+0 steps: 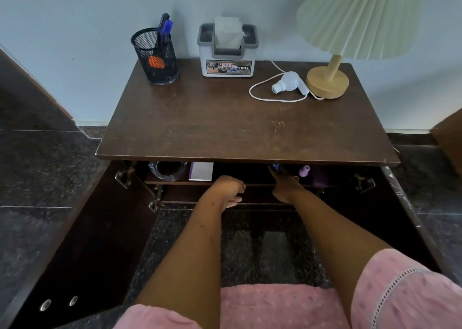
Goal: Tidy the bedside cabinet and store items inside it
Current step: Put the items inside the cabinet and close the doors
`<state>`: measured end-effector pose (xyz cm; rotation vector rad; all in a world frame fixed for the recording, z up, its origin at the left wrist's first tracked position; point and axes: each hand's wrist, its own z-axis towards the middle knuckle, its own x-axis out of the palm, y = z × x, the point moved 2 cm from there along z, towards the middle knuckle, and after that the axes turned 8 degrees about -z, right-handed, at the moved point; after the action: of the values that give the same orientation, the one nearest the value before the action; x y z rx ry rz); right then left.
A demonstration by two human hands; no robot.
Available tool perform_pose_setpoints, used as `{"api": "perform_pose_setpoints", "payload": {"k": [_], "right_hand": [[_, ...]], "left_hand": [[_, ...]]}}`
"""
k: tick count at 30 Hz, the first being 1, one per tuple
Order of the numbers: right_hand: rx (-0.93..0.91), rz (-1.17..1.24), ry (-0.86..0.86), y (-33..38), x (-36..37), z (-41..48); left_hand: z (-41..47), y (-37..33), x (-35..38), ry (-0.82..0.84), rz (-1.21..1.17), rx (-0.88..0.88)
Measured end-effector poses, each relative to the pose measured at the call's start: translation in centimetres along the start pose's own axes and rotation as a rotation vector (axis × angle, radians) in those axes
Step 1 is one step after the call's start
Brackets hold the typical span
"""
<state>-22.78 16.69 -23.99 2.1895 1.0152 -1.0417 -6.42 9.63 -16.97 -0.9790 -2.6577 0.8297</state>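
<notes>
The dark wooden bedside cabinet (pixel 225 128) stands with both doors swung open. On its upper inner shelf sit a glass bowl (pixel 167 170), a white and purple box (pixel 201 171) and a small lilac item (pixel 304 171). My left hand (pixel 231 191) hangs in front of the shelf with fingers curled, holding nothing visible. My right hand (pixel 283 182) reaches into the shelf under the top; its fingertips touch a small blue object (pixel 275 166), mostly hidden. On top stand a black mesh pen holder (pixel 156 58), a tissue box holder (pixel 227 53), a loose bulb (pixel 288 81) and a lamp (pixel 327 81).
The left door (pixel 82 233) and right door (pixel 410 208) stick out toward me on either side. A white lamp cord (pixel 260 96) loops on the top. Dark speckled floor lies below. The pleated lampshade (pixel 362 15) overhangs the right rear corner.
</notes>
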Motion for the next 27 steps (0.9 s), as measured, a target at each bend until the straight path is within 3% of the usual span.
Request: {"api": "perform_pose_setpoints", "payload": {"k": [19,27], "right_hand": [[0.080,-0.025,0.079,-1.4,0.1,-1.8],[0.044,-0.160,0.189,0.1,-3.4,-5.1]], "left_hand": [[-0.9,-0.2,1.3,0.025,0.083,0.029],[-1.6,-0.5,2.2,0.036,0.109,0.013]]}}
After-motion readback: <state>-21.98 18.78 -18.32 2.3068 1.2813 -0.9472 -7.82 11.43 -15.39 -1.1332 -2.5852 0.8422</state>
